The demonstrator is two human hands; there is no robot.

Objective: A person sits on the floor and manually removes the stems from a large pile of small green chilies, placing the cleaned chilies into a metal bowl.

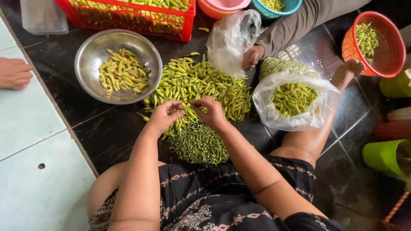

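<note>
Both hands meet over the heap of small yellow-green chili peppers (201, 85) on the dark tiled floor (102, 132). Left hand (165, 115) and right hand (212, 112): grip pinched together on one chili between them. Dark green stem pile (199, 145) just near; steel colander bowl (117, 66) far left.

bare forearms; black floral-patterned dress (222, 192)

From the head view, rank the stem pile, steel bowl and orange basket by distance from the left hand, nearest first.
From the left hand:
1. Stem pile, just below it, toward the person.
2. Steel bowl, up and to the left.
3. Orange basket, far right corner.
</note>
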